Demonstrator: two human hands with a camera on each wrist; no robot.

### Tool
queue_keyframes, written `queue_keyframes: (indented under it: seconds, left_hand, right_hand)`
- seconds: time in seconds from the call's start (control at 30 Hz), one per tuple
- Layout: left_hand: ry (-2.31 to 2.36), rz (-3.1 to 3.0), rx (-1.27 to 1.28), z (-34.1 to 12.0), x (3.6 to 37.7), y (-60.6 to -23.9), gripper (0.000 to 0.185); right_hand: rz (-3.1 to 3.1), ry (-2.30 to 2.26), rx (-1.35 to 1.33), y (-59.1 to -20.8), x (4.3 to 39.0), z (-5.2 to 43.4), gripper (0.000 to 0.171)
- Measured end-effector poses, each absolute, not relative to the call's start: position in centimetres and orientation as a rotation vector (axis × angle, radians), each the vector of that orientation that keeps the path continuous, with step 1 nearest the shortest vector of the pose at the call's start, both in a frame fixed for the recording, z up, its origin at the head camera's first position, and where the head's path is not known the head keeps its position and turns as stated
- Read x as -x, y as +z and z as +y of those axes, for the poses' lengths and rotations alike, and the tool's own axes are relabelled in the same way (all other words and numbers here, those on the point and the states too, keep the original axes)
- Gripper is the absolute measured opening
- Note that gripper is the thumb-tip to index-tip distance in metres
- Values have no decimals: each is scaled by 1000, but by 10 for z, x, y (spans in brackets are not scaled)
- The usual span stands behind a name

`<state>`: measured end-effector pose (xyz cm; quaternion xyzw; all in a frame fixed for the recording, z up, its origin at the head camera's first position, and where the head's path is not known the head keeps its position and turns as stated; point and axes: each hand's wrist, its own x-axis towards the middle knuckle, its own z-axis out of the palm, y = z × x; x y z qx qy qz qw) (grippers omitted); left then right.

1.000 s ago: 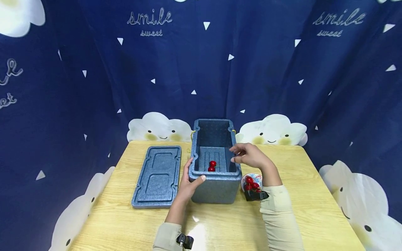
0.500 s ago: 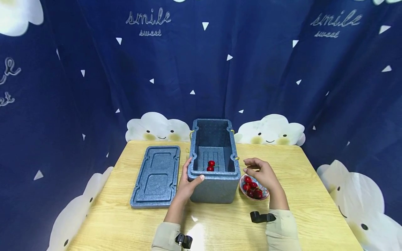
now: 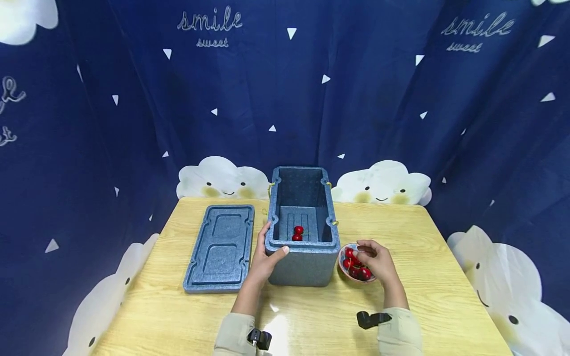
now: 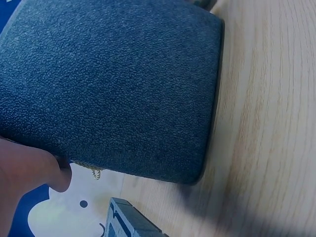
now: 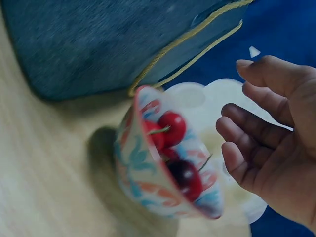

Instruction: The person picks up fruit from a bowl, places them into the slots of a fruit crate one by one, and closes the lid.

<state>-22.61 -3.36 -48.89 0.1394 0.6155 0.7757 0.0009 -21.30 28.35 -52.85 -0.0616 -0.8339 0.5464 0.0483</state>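
Observation:
A blue-grey foam box (image 3: 305,264) stands lidless on the table, with two red cherries (image 3: 299,230) on its floor. At its near left corner my left hand (image 3: 262,262) holds the box, thumb on the front and fingers along the left side. The left wrist view shows the box wall (image 4: 118,84) and part of that hand (image 4: 29,170). My right hand (image 3: 376,262) hovers over a patterned bowl (image 3: 344,273) of several cherries (image 3: 364,273). In the right wrist view its fingers are loosely bent, holding nothing, beside the bowl (image 5: 148,192) and a dark cherry (image 5: 185,177).
The box's lid (image 3: 220,249) lies flat to the left of the box. Yellow cord (image 5: 182,42) hangs along the box's side, close to the bowl. Behind the wooden table (image 3: 401,321) hangs a dark blue curtain (image 3: 303,99) with cloud prints.
My right hand has moved from the box's right rim, out to the right and down over the bowl of cherries. My left hand has stayed on the box.

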Motion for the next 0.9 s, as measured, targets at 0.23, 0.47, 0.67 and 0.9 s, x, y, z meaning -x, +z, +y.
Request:
queue_keyframes:
  seconds: [0.23,0.47,0.67,0.9]
  left_hand:
    - [2450,1922,-453,-34,235,-505,81]
    - [2452,1927,-446,-33,240,-516,79]
    - [2456,1900,-472,-34,229,-495,80]
    - [2443,1907,-451,-34,225,-488,80]
  right_hand:
    - [-2522,1713,273,-554,219,287,42]
    - [-2532,1642,333,-565,225,288,41]
    - [-2599,1520,396,-568,231,282,41]
    - [-2598,1432,478,-574,237,273,40]
